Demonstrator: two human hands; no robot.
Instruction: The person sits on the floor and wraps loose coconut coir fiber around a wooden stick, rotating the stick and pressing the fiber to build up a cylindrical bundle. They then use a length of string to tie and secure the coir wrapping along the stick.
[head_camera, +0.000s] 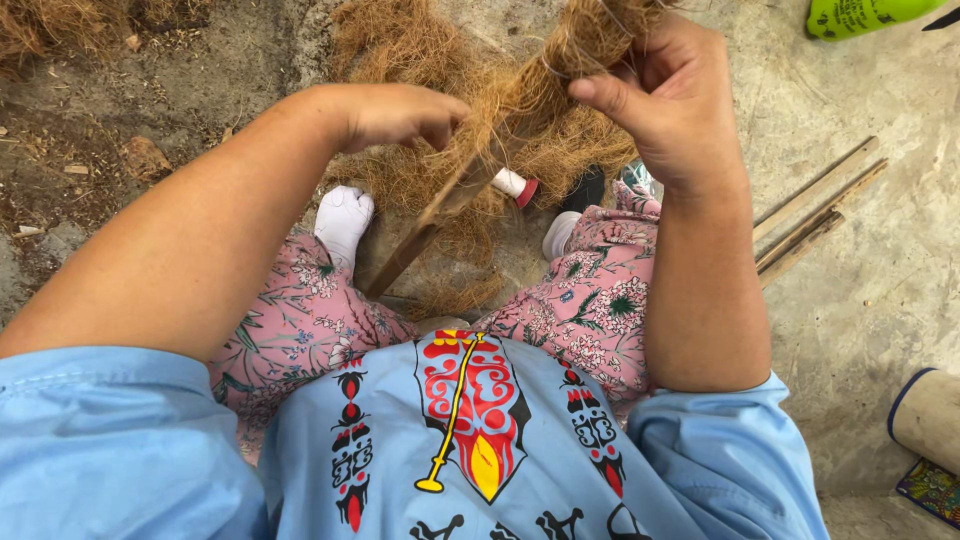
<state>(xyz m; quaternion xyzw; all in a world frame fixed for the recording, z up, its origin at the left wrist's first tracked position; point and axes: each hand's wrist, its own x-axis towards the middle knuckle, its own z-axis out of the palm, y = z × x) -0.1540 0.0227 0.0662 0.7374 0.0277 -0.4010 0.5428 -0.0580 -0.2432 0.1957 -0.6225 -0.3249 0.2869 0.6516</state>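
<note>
Seated worker's left hand (400, 115) closed in a pinch on a loose hank of brown, dry coconut-husk fibre (520, 100), held over a long, flat brown wooden stick (430, 225) between the knees; right hand (665, 95) curled shut around the hank's thicker upper end. Fibre judged light, soft, springy and prone to shedding; best gripped in a bunched handful; no filled container is visible, only a green plastic object (860, 15) whose contents cannot be told.

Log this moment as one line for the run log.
left hand: pinching fibre | right hand: gripping fibre bundle top | stick: slanted between knees | fibre pile: on ground ahead | sticks: ground, right
</note>
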